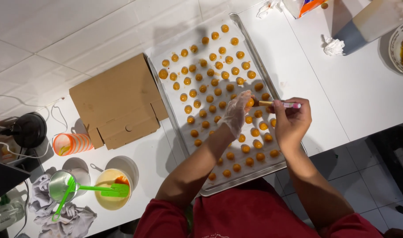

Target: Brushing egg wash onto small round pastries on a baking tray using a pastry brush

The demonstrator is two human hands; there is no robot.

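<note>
A metal baking tray (258,70) lined with white paper carries several rows of small round orange-yellow dough balls (210,88). My left hand (236,111), in a thin clear plastic glove, pinches one ball near the tray's right side. My right hand (291,121) is bare and holds a small brush (278,104) by its handle. The bristle end of the brush touches the ball that the left hand holds. Both forearms reach over the tray's near edge from my red shirt.
A folded cardboard box (117,101) lies left of the tray. Nearer me stand a yellow bowl (113,189) with a green spatula (102,189), a steel cup (60,185), an orange-striped cup (71,143) and a grey cloth (69,218). Crumpled tissues (332,45) lie at the back right.
</note>
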